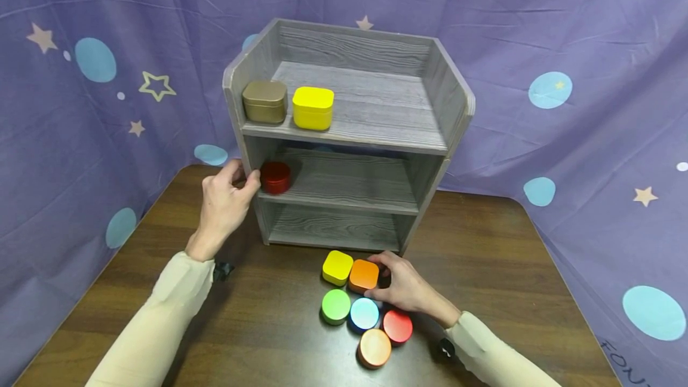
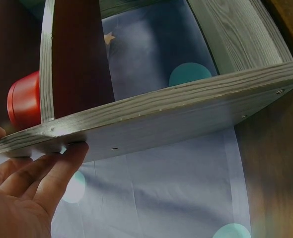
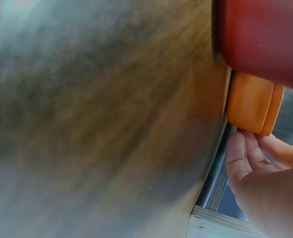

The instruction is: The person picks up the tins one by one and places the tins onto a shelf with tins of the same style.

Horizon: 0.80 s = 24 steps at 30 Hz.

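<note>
My left hand [image 1: 223, 199] grips the left side panel [image 2: 136, 111] of a grey wooden shelf unit, thumb towards the inside and fingers against its outer face. Close by, a round red tin [image 1: 276, 178] stands on the middle shelf. On the table, my right hand [image 1: 403, 285] holds a square orange tin [image 1: 364, 275] from its right side, thumb at the near corner and fingers at the far one. The right wrist view shows fingertips against the orange tin [image 3: 253, 104]. A square yellow tin [image 1: 337, 267] stands just left of it.
Round tins in green [image 1: 335, 306], blue [image 1: 364, 314], light red [image 1: 398, 326] and orange [image 1: 374, 348] cluster nearer me. A brownish-gold tin [image 1: 266, 102] and a yellow tin [image 1: 313, 108] stand on the top shelf [image 1: 376, 112]. A purple curtain [image 1: 586, 28] hangs behind the table.
</note>
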Tool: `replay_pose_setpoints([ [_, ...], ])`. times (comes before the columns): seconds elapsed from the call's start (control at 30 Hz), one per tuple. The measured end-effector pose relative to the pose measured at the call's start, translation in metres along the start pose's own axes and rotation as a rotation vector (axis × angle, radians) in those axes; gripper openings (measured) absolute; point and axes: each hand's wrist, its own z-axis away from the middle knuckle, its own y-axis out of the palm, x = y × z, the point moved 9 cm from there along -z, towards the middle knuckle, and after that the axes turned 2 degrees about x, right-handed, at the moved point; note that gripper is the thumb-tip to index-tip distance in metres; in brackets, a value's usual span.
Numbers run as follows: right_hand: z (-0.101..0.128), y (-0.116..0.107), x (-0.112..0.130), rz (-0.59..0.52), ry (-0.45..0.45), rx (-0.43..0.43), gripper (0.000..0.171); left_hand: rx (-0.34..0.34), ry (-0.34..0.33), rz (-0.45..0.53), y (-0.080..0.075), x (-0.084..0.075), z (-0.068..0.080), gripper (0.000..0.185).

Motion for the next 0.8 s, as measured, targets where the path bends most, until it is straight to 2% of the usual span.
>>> replay_pose_setpoints([
  [0.3,0.0018,0.0009,0.0015,-0.006,-0.031,-0.004,0.063,-0.003,0.0,-0.007,-0.0006,-0.0003,0.0019,0.016],
  [0.8,0.0002,-0.0006,0.0004,-0.004,0.012,-0.029,0.058,-0.014,0.023,-0.006,-0.0017,-0.002,0.0001,0.016],
])
